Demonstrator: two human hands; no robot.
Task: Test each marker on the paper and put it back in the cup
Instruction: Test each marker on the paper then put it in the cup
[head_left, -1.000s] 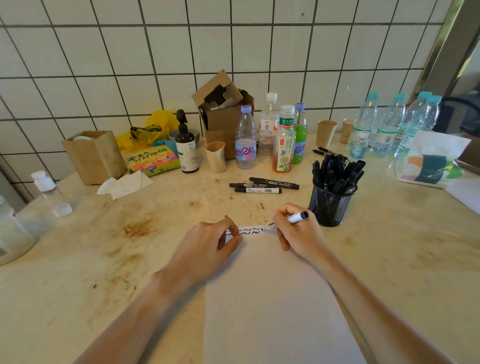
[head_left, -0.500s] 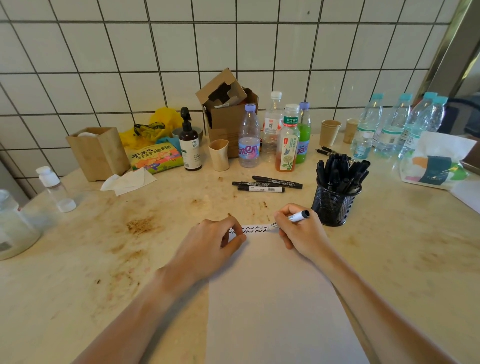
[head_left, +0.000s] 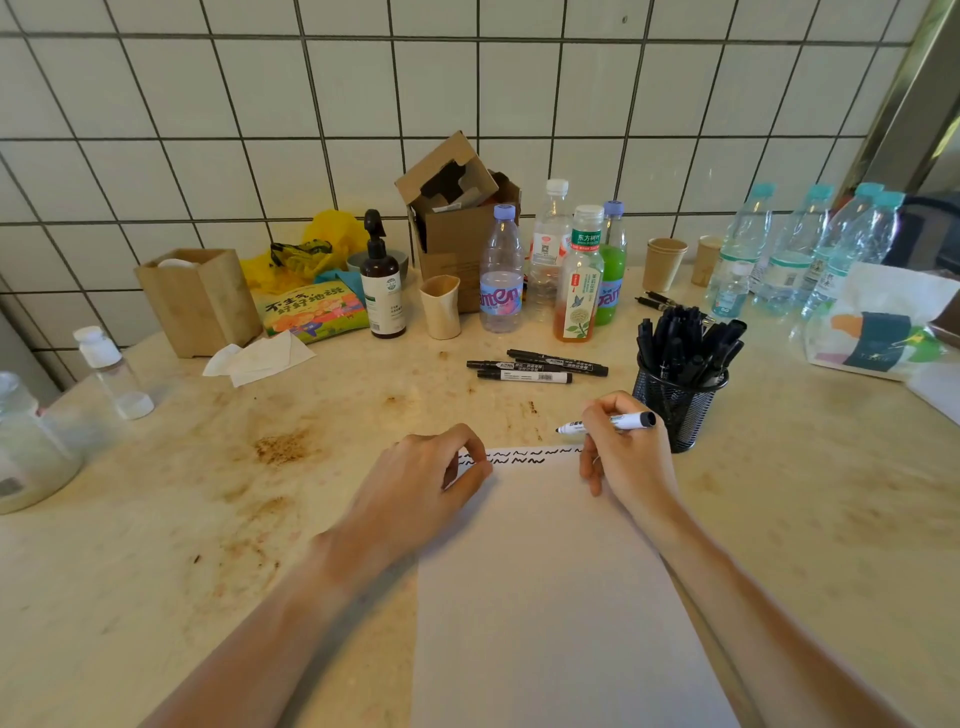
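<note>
One marker (head_left: 613, 422) sits in my right hand (head_left: 623, 452), pinched between thumb and curled fingers, its body lying nearly level. The tip points away from the mesh cup (head_left: 675, 410) and hangs just past the far edge of the paper (head_left: 561, 597); the capped-looking dark butt end points straight at the cup and almost touches its wall. That is the relation the next move turns on, as I judge it: the cup stands just beside the right hand, on its outer side and slightly farther from me, so the marker's long axis has to swing from level to upright before it can drop in among the black markers already bristling from the rim. The right hand is clearly the nearer one.

My left hand (head_left: 431, 483) rests on the paper's far corner on the side away from the cup, fingers loosely curled with thumb and forefinger close together, grasping nothing that I can see, seemingly pinning the sheet. Two rows of black squiggles (head_left: 519, 457) run along the paper's far edge between the hands.

Beyond the paper, away from me and beside the cup, three loose markers (head_left: 535, 366) lie flat on the desk (head_left: 831, 519), roughly parallel.
</note>
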